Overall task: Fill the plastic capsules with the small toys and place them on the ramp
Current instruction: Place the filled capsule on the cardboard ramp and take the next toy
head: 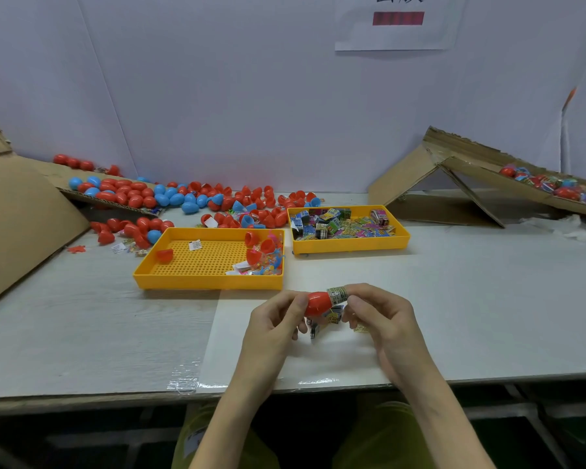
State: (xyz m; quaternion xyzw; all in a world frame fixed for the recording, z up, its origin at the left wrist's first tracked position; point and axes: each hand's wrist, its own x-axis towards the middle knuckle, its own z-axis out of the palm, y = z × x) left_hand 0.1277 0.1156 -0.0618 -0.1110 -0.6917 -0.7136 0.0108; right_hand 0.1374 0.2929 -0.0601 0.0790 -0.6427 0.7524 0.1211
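Observation:
My left hand [275, 319] grips a red capsule half [316, 304] just above the table's front middle. My right hand [379, 314] pinches a small printed toy packet [338, 295] whose end sits in the capsule's open mouth. More small packets [329, 320] lie under my hands, partly hidden. A yellow tray [352, 247] at centre right holds several packaged toys. Another yellow tray [170, 280] at centre left holds red capsule halves [256, 248] and small toys. The cardboard ramp [481, 170] at the right carries filled capsules [555, 187].
A heap of red and blue capsules [170, 198] spreads across the back left, partly on a cardboard sheet [21, 204]. White walls close off the back. Crumpled plastic [569, 228] lies beneath the ramp. Clear tape [186, 380] marks the table's front edge.

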